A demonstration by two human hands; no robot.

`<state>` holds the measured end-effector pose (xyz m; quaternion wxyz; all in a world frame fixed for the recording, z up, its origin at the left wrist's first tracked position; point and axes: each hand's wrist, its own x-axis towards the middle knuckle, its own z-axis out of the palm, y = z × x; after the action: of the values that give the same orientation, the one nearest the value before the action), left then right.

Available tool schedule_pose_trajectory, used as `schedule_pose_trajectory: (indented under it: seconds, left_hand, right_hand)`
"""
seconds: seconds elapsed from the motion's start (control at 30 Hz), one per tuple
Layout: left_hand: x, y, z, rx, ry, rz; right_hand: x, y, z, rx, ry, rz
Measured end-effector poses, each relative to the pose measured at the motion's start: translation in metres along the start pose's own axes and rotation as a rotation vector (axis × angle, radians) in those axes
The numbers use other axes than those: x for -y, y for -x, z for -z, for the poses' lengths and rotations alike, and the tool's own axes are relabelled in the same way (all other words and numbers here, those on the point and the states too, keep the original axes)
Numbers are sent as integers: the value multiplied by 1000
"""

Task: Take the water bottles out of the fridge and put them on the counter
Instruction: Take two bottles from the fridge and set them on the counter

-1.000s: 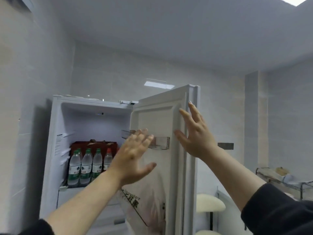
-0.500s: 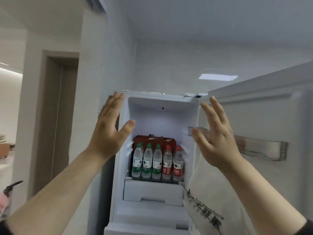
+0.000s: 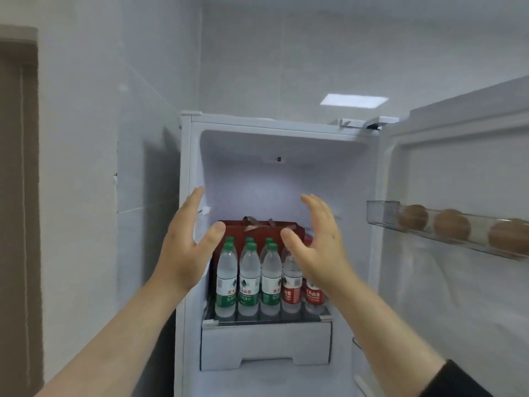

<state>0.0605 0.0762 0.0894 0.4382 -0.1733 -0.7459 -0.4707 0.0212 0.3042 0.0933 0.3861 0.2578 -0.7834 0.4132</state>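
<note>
Both hands had closed inward since the earlier frame. Left hand (image 3: 189,247) and right hand (image 3: 317,247) hung open, apart, empty. Water bottles (image 3: 252,279) stood upright on the fridge (image 3: 286,124) shelf, just beyond and between them, neither hand clearly nearer.

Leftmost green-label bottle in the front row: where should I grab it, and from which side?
Judging by its upright pose, grip the leftmost green-label bottle around the clear shoulder above the label, coming from the front with the left hand; neighbours crowd its right and the fridge wall its left.
</note>
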Motion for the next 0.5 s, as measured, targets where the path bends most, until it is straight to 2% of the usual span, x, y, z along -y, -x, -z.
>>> schedule_pose_trajectory:
  seconds: [0.13, 0.27, 0.4, 0.5]
  left_hand:
    - [71, -6, -44, 79, 126, 150]
    - [140, -21, -92, 62, 268, 329]
    - [207, -37, -128, 23, 237, 517]
    - [245, -44, -143, -30, 200, 578]
  right_hand:
    - [-54, -12, -59, 149, -108, -215]
    - [-112, -29, -118, 221, -277, -450]
    - [-167, -43, -174, 330, -313, -526]
    - [-197, -55, -207, 347, -279, -553]
